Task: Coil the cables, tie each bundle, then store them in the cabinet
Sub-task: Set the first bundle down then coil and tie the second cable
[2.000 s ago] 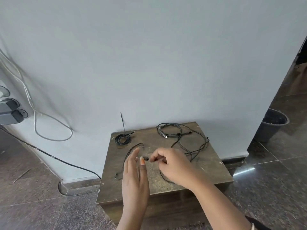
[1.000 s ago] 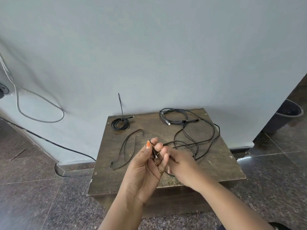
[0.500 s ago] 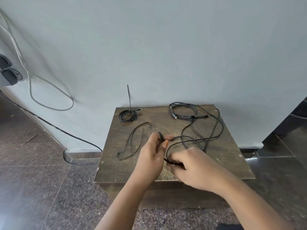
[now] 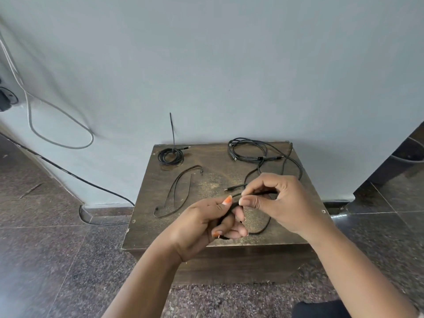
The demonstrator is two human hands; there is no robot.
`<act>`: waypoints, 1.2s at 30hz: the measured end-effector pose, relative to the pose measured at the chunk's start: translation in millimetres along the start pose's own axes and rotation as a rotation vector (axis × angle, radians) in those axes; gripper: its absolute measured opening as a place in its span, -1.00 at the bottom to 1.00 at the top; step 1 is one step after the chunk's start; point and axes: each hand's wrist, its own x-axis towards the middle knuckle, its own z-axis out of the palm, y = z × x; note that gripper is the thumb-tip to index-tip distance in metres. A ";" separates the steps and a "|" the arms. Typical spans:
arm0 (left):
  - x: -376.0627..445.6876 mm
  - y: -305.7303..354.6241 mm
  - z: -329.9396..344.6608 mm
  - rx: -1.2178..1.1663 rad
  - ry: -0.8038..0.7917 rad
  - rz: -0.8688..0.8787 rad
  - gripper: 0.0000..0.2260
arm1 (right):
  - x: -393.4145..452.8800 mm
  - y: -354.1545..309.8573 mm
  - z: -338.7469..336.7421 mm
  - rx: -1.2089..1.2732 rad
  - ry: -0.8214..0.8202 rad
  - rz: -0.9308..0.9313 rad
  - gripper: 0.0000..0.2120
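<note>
While winding a black cable (image 4: 260, 192) above the low wooden cabinet (image 4: 213, 174), caught mid-loop: left hand (image 4: 202, 226) curled around the first small turns, thumb pressing down on top; right hand (image 4: 282, 203) pinching the strand between thumb and forefinger, just beside that thumb. Trailing from under the right hand, back across the cabinet top toward a loose heap (image 4: 247, 150) near the wall; impossible to tell whether one cable or two tangled together. Lying free just beyond the fingers, a plug end (image 4: 236, 187). Already wound and set at the back left corner, one small coil (image 4: 171, 156), with a stiff tail poking up against the wall. Nearer, spread flat on the wood, a thin black cord (image 4: 181, 193), perhaps meant as a tie.

Likely trouble from here: hauling in slack too fast and dragging the heap toward the right edge, or cinching a knot at the crossings. Also possible: springy turns popping out of the left hand, being held by only a few fingers. With a careless slide of the pinch, twist building along the strand and a kinked, lopsided bundle as the result. Best fed slowly, with tangles shaken loose before each new turn. Tying and storing not yet begun for this cable.
</note>
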 end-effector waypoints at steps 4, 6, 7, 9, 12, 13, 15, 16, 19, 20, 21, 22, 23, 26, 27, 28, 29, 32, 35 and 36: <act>-2.7 1.3 4.5 -0.451 -0.105 0.020 -0.74 | 5.8 13.0 3.1 0.141 0.019 0.045 -0.88; -4.2 2.2 6.2 -0.684 -0.170 0.054 -0.80 | 5.9 17.0 5.4 0.092 0.013 0.083 -0.86; -4.6 2.6 6.9 -0.792 -0.211 0.073 -0.81 | 4.9 19.6 6.9 0.015 -0.008 0.097 -0.83; -4.5 3.4 7.3 -0.914 -0.223 0.103 -0.79 | 2.3 21.7 10.9 -0.162 -0.076 0.126 -0.77; -1.0 1.9 4.4 -0.933 -0.046 0.162 -0.75 | -0.1 17.7 17.6 -0.397 -0.157 0.110 -0.78; 0.2 1.4 2.6 -0.933 0.026 0.201 -0.75 | -0.6 15.0 20.7 -0.478 -0.184 0.082 -0.74; 2.9 0.3 -0.5 -0.939 0.143 0.280 -0.72 | -1.2 9.2 27.3 -0.584 -0.229 0.047 -0.79; 4.5 -0.3 -1.1 -0.938 0.187 0.309 -0.72 | -2.0 7.2 30.6 -0.620 -0.238 0.033 -0.82; 8.6 -2.5 -4.9 -0.883 0.316 0.359 -0.73 | -6.4 2.1 38.4 -0.691 -0.279 0.021 -0.82; 9.9 -2.9 -8.3 -0.859 0.367 0.370 -0.74 | -8.7 0.0 40.1 -0.697 -0.310 0.029 -0.77; 10.8 -2.7 -12.9 -0.829 0.426 0.380 -0.75 | -11.5 -2.2 42.0 -0.694 -0.348 0.040 -0.72; 11.5 -1.5 -18.1 -0.785 0.487 0.390 -0.75 | -14.0 -4.3 44.4 -0.684 -0.382 0.043 -0.68; 11.5 -0.1 -22.9 -0.725 0.543 0.403 -0.76 | -16.5 -6.5 46.9 -0.670 -0.406 0.038 -0.64; 10.9 1.1 -30.3 -0.461 0.607 0.457 -0.76 | -18.1 -11.1 51.0 -0.622 -0.375 -0.042 -0.63; 11.1 0.1 -29.8 -0.357 0.602 0.465 -0.75 | -17.1 -12.6 49.6 -0.592 -0.330 -0.071 -0.66; 11.2 -1.5 -28.1 -0.240 0.589 0.463 -0.73 | -15.7 -13.7 47.2 -0.557 -0.283 -0.090 -0.70; 11.1 -3.0 -25.3 -0.102 0.571 0.451 -0.73 | -14.3 -15.2 43.8 -0.520 -0.237 -0.100 -0.74; 11.9 -7.2 -18.0 0.323 0.506 0.368 -0.71 | -11.0 -14.7 33.3 -0.414 -0.091 -0.103 -0.83; 11.1 -8.0 -13.2 0.518 0.407 0.293 -0.75 | -7.6 -10.0 23.4 -0.338 0.034 -0.077 -0.86; 10.3 -8.0 -11.6 0.553 0.372 0.277 -0.75 | -6.8 -8.0 20.3 -0.304 0.053 -0.055 -0.85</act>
